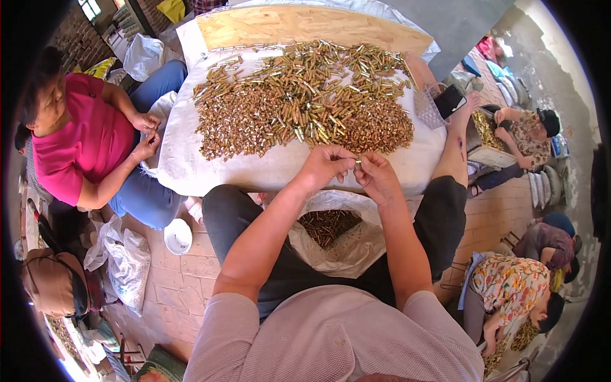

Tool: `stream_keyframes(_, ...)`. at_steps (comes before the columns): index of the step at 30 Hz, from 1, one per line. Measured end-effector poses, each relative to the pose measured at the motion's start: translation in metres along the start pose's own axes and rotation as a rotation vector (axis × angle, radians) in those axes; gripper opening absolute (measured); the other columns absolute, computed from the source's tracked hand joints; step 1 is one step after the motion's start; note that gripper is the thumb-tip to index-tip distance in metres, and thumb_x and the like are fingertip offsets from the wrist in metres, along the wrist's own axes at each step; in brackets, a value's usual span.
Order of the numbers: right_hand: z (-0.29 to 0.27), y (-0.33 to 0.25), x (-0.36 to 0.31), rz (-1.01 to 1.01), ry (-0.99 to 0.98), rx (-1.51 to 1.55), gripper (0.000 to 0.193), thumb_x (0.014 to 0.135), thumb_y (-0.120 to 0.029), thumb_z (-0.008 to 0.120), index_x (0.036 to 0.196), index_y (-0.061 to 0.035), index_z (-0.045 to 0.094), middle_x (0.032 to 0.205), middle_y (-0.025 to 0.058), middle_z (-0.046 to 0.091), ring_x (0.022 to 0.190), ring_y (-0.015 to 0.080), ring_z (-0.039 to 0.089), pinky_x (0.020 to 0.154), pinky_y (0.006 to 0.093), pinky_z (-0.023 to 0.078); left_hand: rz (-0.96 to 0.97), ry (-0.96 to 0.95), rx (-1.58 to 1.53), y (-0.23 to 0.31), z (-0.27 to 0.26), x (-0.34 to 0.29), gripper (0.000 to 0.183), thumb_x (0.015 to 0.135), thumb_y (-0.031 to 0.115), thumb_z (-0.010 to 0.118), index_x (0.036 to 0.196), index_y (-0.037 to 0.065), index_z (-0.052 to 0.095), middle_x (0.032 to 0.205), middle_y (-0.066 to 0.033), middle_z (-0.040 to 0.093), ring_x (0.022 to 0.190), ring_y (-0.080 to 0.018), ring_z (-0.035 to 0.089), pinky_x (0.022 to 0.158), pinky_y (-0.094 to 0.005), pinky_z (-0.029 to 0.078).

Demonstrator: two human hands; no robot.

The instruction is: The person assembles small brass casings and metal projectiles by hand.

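Just beyond the near edge of the table, my left hand (326, 167) and my right hand (377, 176) meet, fingertips pinched together. Between them shows a small brass-coloured metal piece (358, 162), gripped by the right fingertips; what the left fingers pinch is mostly hidden. Past my hands lies a large heap of long brass-coloured metal tubes (312, 83). Shorter coppery metal pieces are piled at its left (235, 124) and right (382, 124). Below my forearms, an open white sack (347, 258) between my legs holds many dark coppery rods (328, 228).
A wooden board (312, 25) closes off the table's far side. To the left, a person in a pink top (89, 137) works with both hands. A clear plastic basket (428, 108) with a phone (450, 100) stands at right. A white bowl (178, 236) is on the floor.
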State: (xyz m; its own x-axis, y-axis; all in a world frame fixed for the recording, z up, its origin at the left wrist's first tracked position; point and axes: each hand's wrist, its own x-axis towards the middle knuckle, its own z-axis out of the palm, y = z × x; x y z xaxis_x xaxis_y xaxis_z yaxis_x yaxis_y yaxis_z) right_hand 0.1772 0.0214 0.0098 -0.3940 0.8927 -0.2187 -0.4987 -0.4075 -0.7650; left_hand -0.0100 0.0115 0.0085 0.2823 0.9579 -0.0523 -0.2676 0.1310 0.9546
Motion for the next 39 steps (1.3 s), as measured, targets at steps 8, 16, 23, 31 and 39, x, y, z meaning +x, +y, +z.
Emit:
stream_keyframes(8,-0.012,-0.005,-0.008,0.061,-0.087,-0.527,0.007,0.088,-0.010,0.070,0.087,-0.0037,0.066,0.072,0.0037,0.065,0.059,0.0102,0.060,0.051,0.0227,0.047,0.050,0.275,0.677,0.005,-0.059,0.010,0.016,0.084,0.016,0.068,0.093,0.003,0.072,0.082,-0.0157,0.070,0.071,-0.0274,0.067,0.071,-0.0371,0.053)
stream_keyframes(16,-0.036,0.007,0.014,-0.274,-0.050,-1.318,0.011,0.086,-0.009,0.070,0.093,-0.0006,0.069,0.073,0.0029,0.066,0.061,0.0104,0.058,0.056,0.0268,0.047,0.068,0.288,1.223,-0.015,-0.043,0.008,0.011,0.080,0.011,0.065,0.087,0.003,0.068,0.088,-0.0201,0.069,0.087,-0.0372,0.066,0.081,-0.0460,0.052)
stream_keyframes(23,-0.036,0.023,0.039,-0.630,0.107,-1.583,0.017,0.079,-0.004,0.070,0.096,-0.0015,0.069,0.080,0.0158,0.065,0.073,0.0289,0.064,0.068,0.0384,0.051,-0.026,0.239,1.311,-0.019,-0.029,0.008,0.013,0.081,0.004,0.057,0.089,0.003,0.067,0.091,-0.0227,0.068,0.093,-0.0386,0.065,0.083,-0.0474,0.052)
stream_keyframes(31,-0.039,0.028,0.044,-0.630,0.124,-1.764,0.011,0.077,-0.002,0.067,0.088,-0.0032,0.068,0.074,0.0151,0.062,0.071,0.0307,0.063,0.067,0.0395,0.051,0.091,0.146,1.288,-0.018,-0.026,0.001,0.021,0.080,-0.001,0.054,0.096,0.002,0.067,0.090,-0.0231,0.068,0.095,-0.0385,0.065,0.083,-0.0479,0.051)
stream_keyframes(39,-0.036,0.035,0.027,-0.304,0.220,-0.822,0.005,0.087,-0.007,0.067,0.087,-0.0022,0.066,0.070,0.0016,0.062,0.062,0.0106,0.056,0.054,0.0279,0.046,0.098,0.204,1.051,-0.015,-0.034,0.005,0.024,0.079,-0.003,0.058,0.102,-0.002,0.064,0.089,-0.0232,0.067,0.086,-0.0359,0.068,0.074,-0.0436,0.055)
